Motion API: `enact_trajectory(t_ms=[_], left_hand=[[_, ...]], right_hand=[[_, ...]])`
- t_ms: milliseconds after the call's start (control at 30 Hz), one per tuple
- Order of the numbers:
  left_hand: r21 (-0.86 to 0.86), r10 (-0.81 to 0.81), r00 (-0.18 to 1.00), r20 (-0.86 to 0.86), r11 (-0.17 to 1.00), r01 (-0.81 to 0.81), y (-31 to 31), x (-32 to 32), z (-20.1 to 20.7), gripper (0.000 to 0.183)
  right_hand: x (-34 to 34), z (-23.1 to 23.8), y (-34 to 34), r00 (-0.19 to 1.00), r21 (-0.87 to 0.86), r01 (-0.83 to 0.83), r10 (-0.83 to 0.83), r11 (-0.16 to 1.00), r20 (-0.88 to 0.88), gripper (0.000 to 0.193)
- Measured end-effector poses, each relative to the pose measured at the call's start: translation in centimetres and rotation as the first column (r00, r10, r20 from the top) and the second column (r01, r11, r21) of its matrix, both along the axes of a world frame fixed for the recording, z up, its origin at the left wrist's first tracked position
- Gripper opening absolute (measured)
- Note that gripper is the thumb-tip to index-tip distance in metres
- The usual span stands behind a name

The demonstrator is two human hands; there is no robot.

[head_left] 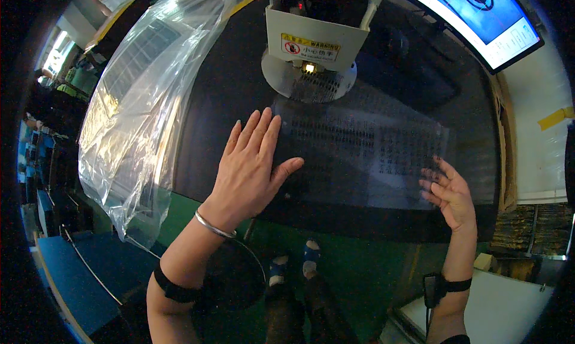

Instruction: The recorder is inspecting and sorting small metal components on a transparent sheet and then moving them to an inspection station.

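A clear film sheet with rows of small dark marks lies across a black tabletop. My left hand rests flat by the sheet's left end, fingers stretched out and thumb apart, holding nothing. At the sheet's right end, my right hand has curled fingers, its fingertips at the film's near right corner and slightly blurred. Over the far part of the sheet stands a white machine head with a warning label, a small lit lamp and a round clear disc beneath it.
A crumpled clear plastic sheet drapes over the table's left side. At the far right is a lit monitor. A blue-topped surface is at lower left, and a white panel at lower right. Below the table's near edge is a green floor.
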State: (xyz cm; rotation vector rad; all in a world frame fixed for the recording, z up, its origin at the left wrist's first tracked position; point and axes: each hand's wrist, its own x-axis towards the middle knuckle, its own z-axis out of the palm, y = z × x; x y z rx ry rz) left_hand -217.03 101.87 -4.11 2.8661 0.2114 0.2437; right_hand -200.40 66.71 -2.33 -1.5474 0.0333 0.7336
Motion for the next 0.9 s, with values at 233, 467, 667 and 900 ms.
enact_trajectory(t_ms=[233, 467, 667, 900], left_hand=[[-0.067, 0.026, 0.999, 0.021, 0.997, -0.025, -0.9, -0.4, 0.9, 0.072], [-0.385, -0.111, 0.981, 0.16, 0.908, 0.166, -7.0, -1.9, 6.4, 0.092], [-0.954, -0.342, 0.91, 0.233, 0.101, 0.282, -20.3, 1.2, 12.0, 0.076], [-0.837, -0.576, 0.717, 0.393, 0.098, 0.538, -44.9, 7.2, 17.7, 0.024]], right_hand=[[-1.1, 1.3, 0.4, 0.998, -0.147, 0.018, -0.009, 0.989, 0.061, 0.052], [-7.0, 8.0, -11.1, 0.98, -0.164, 0.031, 0.002, 0.986, 0.199, 0.037], [-14.2, 17.7, -27.0, 0.887, -0.179, 0.305, -0.21, 0.936, 0.411, 0.028], [-27.0, 17.2, -48.2, 0.654, -0.046, 0.692, -0.598, 0.721, 0.464, 0.056]])
